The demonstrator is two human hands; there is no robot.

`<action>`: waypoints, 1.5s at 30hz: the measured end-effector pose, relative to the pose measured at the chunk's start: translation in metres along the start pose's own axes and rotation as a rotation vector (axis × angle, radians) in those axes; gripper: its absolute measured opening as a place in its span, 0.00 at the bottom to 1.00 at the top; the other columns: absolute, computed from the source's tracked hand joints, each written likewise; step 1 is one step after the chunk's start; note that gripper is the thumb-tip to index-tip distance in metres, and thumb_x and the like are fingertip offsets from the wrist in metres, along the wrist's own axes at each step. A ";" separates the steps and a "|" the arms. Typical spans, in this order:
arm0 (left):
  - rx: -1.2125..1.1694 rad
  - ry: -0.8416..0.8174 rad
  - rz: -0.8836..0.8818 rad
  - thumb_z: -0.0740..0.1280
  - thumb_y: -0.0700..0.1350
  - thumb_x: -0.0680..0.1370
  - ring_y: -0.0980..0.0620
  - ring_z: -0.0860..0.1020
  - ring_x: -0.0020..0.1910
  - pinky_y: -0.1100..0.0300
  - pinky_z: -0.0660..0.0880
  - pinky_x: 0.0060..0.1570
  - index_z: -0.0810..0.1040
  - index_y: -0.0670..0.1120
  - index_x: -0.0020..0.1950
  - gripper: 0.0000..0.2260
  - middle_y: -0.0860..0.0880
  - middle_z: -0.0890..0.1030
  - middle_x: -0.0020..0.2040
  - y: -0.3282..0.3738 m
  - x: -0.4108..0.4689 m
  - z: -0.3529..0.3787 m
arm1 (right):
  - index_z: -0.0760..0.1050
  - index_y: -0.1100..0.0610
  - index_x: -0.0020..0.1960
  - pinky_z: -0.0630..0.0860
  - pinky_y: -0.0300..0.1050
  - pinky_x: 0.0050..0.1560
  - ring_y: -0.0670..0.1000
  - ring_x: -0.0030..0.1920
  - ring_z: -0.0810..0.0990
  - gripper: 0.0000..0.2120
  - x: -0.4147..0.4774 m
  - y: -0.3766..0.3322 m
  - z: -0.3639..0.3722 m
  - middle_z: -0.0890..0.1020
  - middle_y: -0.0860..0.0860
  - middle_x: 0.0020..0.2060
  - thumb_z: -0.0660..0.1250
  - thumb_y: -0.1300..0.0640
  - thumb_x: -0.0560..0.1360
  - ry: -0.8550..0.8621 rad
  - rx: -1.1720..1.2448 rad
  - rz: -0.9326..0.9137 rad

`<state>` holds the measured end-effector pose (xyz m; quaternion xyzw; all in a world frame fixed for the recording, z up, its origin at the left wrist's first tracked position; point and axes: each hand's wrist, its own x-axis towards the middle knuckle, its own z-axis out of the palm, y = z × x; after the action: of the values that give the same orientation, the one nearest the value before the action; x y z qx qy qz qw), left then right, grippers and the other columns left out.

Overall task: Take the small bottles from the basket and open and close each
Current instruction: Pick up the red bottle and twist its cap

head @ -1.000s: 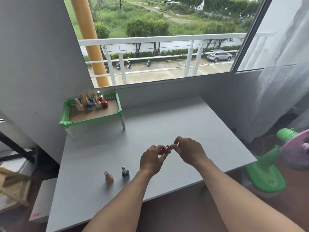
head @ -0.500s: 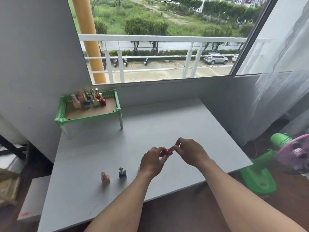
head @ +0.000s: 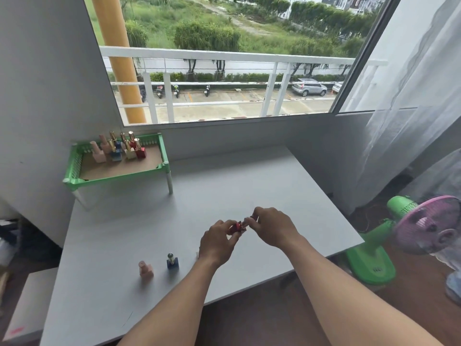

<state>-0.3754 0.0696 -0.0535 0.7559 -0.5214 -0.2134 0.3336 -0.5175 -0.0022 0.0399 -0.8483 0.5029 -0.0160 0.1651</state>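
You hold the small red bottle (head: 237,227) between both hands, just above the table (head: 249,181). Your left hand (head: 219,242) curls its fingers round the red body. Your right hand (head: 273,227) pinches the bottle's other end, the cap end. Your fingers hide the cap, so you cannot tell from here whether it is screwed on or loose.

Below and to the left of the grip, near your left forearm, a blue bottle (head: 172,262) stands upright on the table. A pink bottle (head: 146,269) stands just beside it, further left. Both have their caps on.

Well away from the grip, up and to the left, the green basket (head: 163,156) stands on legs at the table's far corner. The other bottles (head: 119,148) are clustered upright in its back left part.

To the right of your hands, off the table's edge, stands a green and pink fan (head: 424,226).
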 end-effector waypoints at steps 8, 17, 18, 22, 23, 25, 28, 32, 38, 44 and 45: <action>-0.007 0.001 0.005 0.66 0.61 0.76 0.53 0.78 0.43 0.56 0.76 0.43 0.79 0.60 0.54 0.10 0.58 0.77 0.43 0.000 0.002 0.002 | 0.73 0.52 0.57 0.75 0.48 0.45 0.54 0.48 0.79 0.12 0.001 0.005 -0.001 0.83 0.51 0.48 0.59 0.46 0.79 -0.005 0.020 -0.026; -0.023 -0.006 -0.003 0.64 0.64 0.75 0.55 0.77 0.41 0.58 0.72 0.39 0.78 0.61 0.53 0.11 0.59 0.76 0.42 0.001 0.002 0.004 | 0.72 0.50 0.59 0.76 0.49 0.48 0.54 0.49 0.80 0.14 0.004 0.008 -0.002 0.83 0.50 0.48 0.59 0.45 0.79 -0.004 0.013 -0.034; -0.026 -0.009 -0.005 0.64 0.64 0.75 0.55 0.77 0.41 0.59 0.71 0.38 0.78 0.62 0.53 0.11 0.59 0.76 0.42 0.000 0.002 0.005 | 0.73 0.51 0.58 0.76 0.50 0.48 0.55 0.49 0.80 0.13 0.004 0.009 -0.002 0.83 0.50 0.49 0.59 0.45 0.79 -0.013 0.009 -0.031; -0.036 -0.023 -0.007 0.64 0.63 0.76 0.56 0.77 0.41 0.59 0.70 0.38 0.77 0.62 0.52 0.09 0.59 0.77 0.43 -0.001 0.000 0.006 | 0.75 0.53 0.54 0.70 0.47 0.45 0.55 0.48 0.80 0.17 0.007 0.008 0.003 0.83 0.51 0.47 0.57 0.41 0.79 0.011 -0.052 -0.003; -0.041 -0.023 -0.008 0.64 0.63 0.75 0.56 0.77 0.41 0.58 0.71 0.38 0.77 0.62 0.52 0.09 0.59 0.77 0.42 -0.001 0.000 0.006 | 0.74 0.53 0.54 0.69 0.47 0.46 0.55 0.49 0.80 0.18 0.007 0.008 0.004 0.83 0.51 0.47 0.57 0.41 0.79 0.017 -0.052 -0.004; -0.048 -0.020 -0.016 0.64 0.64 0.75 0.55 0.77 0.41 0.57 0.73 0.40 0.77 0.62 0.51 0.10 0.58 0.77 0.42 -0.002 -0.001 0.006 | 0.72 0.51 0.58 0.71 0.48 0.47 0.54 0.50 0.80 0.17 0.007 0.008 0.005 0.83 0.50 0.48 0.57 0.41 0.79 0.005 -0.020 -0.017; -0.040 -0.021 -0.019 0.64 0.64 0.76 0.55 0.77 0.42 0.57 0.72 0.40 0.78 0.61 0.52 0.11 0.58 0.77 0.42 -0.003 0.000 0.005 | 0.73 0.50 0.57 0.75 0.49 0.47 0.55 0.49 0.80 0.13 0.007 0.008 0.005 0.83 0.50 0.48 0.59 0.44 0.78 -0.037 0.008 -0.022; -0.043 -0.034 -0.023 0.65 0.61 0.76 0.55 0.76 0.42 0.58 0.72 0.40 0.78 0.60 0.52 0.09 0.58 0.77 0.43 -0.003 -0.001 0.005 | 0.74 0.51 0.53 0.72 0.47 0.44 0.55 0.47 0.80 0.14 0.008 0.008 0.008 0.83 0.50 0.46 0.58 0.43 0.79 -0.026 -0.018 -0.002; -0.048 -0.033 -0.028 0.64 0.63 0.76 0.57 0.75 0.39 0.61 0.68 0.37 0.78 0.60 0.52 0.11 0.59 0.75 0.41 -0.003 -0.002 0.006 | 0.73 0.51 0.56 0.72 0.47 0.44 0.54 0.47 0.80 0.14 0.006 0.008 0.007 0.83 0.50 0.46 0.59 0.43 0.78 -0.033 0.003 -0.021; -0.040 -0.062 -0.036 0.64 0.63 0.75 0.57 0.75 0.39 0.61 0.68 0.35 0.76 0.63 0.53 0.09 0.60 0.75 0.40 -0.005 -0.005 0.012 | 0.74 0.53 0.54 0.72 0.48 0.45 0.56 0.48 0.80 0.13 0.006 0.012 0.014 0.83 0.51 0.47 0.58 0.45 0.80 -0.053 -0.042 -0.007; -0.035 -0.071 -0.043 0.64 0.63 0.75 0.55 0.76 0.40 0.59 0.70 0.38 0.75 0.64 0.53 0.09 0.60 0.75 0.41 -0.006 -0.005 0.014 | 0.73 0.53 0.55 0.72 0.47 0.45 0.56 0.48 0.80 0.13 0.006 0.013 0.015 0.83 0.51 0.47 0.58 0.45 0.80 -0.057 -0.043 -0.002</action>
<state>-0.3832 0.0720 -0.0678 0.7528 -0.5130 -0.2562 0.3232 -0.5227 -0.0088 0.0210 -0.8521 0.4975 0.0191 0.1611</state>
